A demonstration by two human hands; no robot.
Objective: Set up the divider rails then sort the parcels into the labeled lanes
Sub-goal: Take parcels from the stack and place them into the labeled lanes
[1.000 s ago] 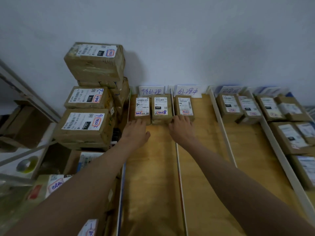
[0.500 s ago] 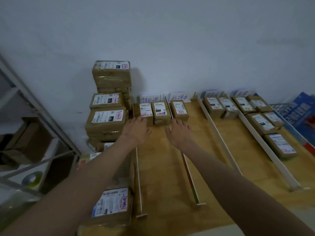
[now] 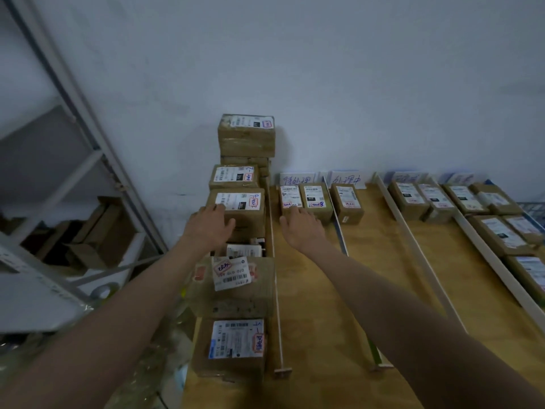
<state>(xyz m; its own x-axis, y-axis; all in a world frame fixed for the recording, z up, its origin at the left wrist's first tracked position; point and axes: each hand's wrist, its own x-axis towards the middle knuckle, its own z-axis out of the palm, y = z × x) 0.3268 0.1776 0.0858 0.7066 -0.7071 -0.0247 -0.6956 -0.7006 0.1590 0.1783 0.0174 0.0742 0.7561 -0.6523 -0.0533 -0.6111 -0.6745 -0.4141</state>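
Your left hand (image 3: 210,224) lies flat and released on a taped cardboard parcel (image 3: 241,212) stacked left of the plywood tabletop (image 3: 321,305). Your right hand (image 3: 301,224), also released, touches two labelled boxes (image 3: 305,199) in the leftmost lane. Thin white rails (image 3: 413,246) run lengthwise toward the wall.

Stacked parcels (image 3: 239,208) left of railed lanes (image 3: 306,305)

A light plywood tabletop (image 3: 324,305) stands against a pale wall, split into lanes by long white divider rails (image 3: 413,249). Small brown cardboard parcels (image 3: 346,203) with white shipping labels lie at the lanes' far ends, below handwritten white paper lane signs (image 3: 296,179).
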